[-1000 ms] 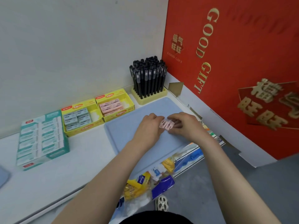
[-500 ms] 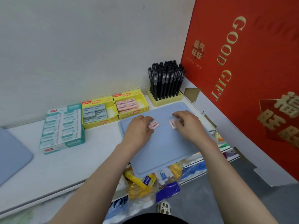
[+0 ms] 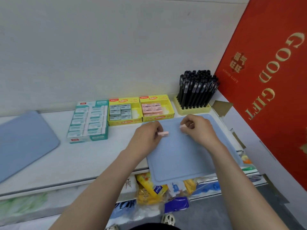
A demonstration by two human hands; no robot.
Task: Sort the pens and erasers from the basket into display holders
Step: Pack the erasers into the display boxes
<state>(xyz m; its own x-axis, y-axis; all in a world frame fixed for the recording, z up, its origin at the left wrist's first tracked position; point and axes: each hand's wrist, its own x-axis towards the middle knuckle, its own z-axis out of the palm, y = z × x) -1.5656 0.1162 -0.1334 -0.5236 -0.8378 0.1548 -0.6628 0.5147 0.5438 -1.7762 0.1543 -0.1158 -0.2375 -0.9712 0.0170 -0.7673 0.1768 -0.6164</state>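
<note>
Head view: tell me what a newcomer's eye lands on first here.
The big red panel with gold GOOD GIFT lettering fills the right side. At centre, over the blue tray, the left hand pinches a pink eraser and the right hand pinches a second pink eraser. Behind them, by the wall, a dense cluster of black pens stands upright in a yellow holder.
</note>
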